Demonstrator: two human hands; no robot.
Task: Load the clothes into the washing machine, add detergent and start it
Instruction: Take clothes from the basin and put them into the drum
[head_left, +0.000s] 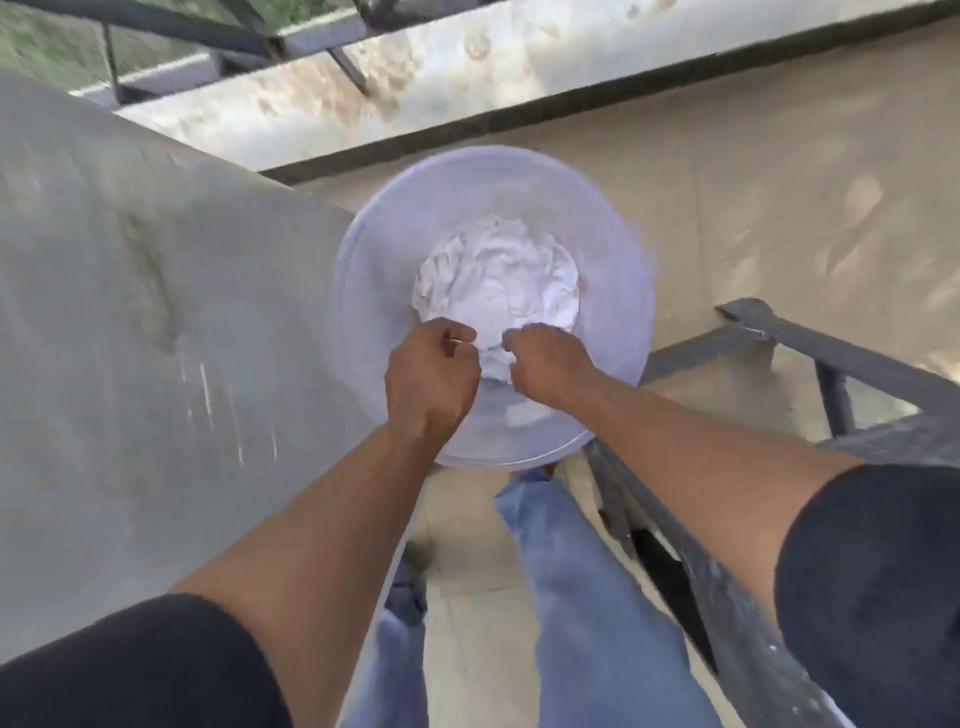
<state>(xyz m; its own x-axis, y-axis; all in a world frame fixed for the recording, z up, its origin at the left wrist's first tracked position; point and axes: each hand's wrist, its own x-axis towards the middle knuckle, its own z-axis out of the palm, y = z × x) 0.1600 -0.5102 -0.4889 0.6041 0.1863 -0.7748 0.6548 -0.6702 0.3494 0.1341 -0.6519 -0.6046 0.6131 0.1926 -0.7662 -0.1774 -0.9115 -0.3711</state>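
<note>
A pale lilac plastic bucket (613, 291) stands on the floor in front of me, seen from above. Crumpled white clothes (498, 280) lie at its bottom. Both my hands reach into the bucket at its near side. My left hand (434, 371) has its fingers curled and pinches the near edge of the white cloth. My right hand (545, 364) is curled on the same cloth a little to the right. No washing machine or detergent is in view. The picture is slightly blurred.
A grey covered surface (156, 312) fills the left side, touching the bucket's left rim. A dark metal frame (810, 338) runs along the right. A low stained ledge (415, 88) with railing bars lies beyond the bucket. My legs in blue jeans (582, 597) stand on the tiled floor.
</note>
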